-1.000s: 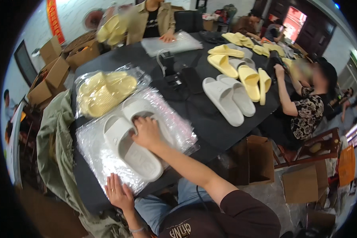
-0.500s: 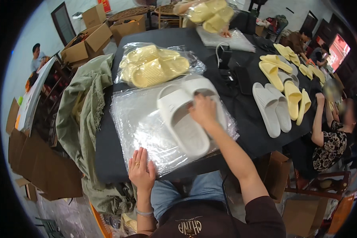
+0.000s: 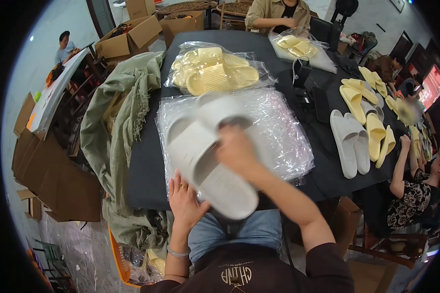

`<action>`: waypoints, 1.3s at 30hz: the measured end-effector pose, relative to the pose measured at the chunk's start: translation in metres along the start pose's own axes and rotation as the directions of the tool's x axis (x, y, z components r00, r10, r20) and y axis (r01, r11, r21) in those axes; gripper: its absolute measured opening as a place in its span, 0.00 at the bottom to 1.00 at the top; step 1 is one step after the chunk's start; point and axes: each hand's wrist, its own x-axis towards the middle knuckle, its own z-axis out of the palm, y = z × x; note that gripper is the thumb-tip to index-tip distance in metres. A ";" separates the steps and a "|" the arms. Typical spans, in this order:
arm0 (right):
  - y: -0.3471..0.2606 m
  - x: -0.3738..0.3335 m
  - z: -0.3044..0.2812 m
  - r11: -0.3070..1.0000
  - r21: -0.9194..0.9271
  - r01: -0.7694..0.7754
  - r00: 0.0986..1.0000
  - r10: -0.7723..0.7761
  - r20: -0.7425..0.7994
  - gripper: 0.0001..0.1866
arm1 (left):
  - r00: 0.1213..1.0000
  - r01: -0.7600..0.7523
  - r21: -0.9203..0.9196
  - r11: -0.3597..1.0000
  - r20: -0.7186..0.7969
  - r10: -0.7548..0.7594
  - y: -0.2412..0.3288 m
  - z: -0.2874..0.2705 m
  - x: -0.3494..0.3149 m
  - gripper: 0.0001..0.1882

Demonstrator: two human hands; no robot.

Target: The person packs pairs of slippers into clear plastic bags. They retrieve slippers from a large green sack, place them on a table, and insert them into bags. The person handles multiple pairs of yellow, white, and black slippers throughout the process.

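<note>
A pair of pale grey slide slippers is in my right hand, whose blurred fingers close on the inner edges of their straps. The pair is tilted over a stack of clear plastic bags. My left hand lies open at the stack's near left corner, fingers stretched out, close beside the nearer slipper; its fingertips are partly hidden. Just beyond the stack, yellow ribbed slippers lie in clear bags.
On the right of the black table, grey slippers and several yellow ones lie near a black phone-like object. Across the table a person sits behind bagged yellow slippers. A green cloth drapes at the left.
My right hand has moved the grey slippers left and toward me, off their place on the bags. The person opposite has lowered the bagged yellow slippers onto the far stack.
</note>
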 end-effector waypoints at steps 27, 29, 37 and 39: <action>0.115 -0.023 -0.005 0.969 -0.172 -0.177 0.971 0.143 -0.192 0.21 | 0.985 -0.127 0.263 0.956 0.145 0.091 -0.068 0.039 0.127 0.32; 0.116 -0.024 -0.005 0.965 -0.178 -0.192 0.970 0.159 -0.184 0.20 | 0.970 -0.041 0.198 0.979 0.241 -0.009 -0.073 0.046 0.123 0.36; 0.138 -0.011 -0.034 0.924 -0.065 -0.376 0.872 0.329 -0.363 0.22 | 0.982 -0.043 0.226 0.973 0.187 0.000 -0.072 0.051 0.125 0.38; 0.130 -0.011 -0.066 0.941 -0.063 -0.334 0.876 0.285 -0.389 0.23 | 0.982 -0.035 0.236 0.971 0.186 -0.009 -0.073 0.051 0.121 0.38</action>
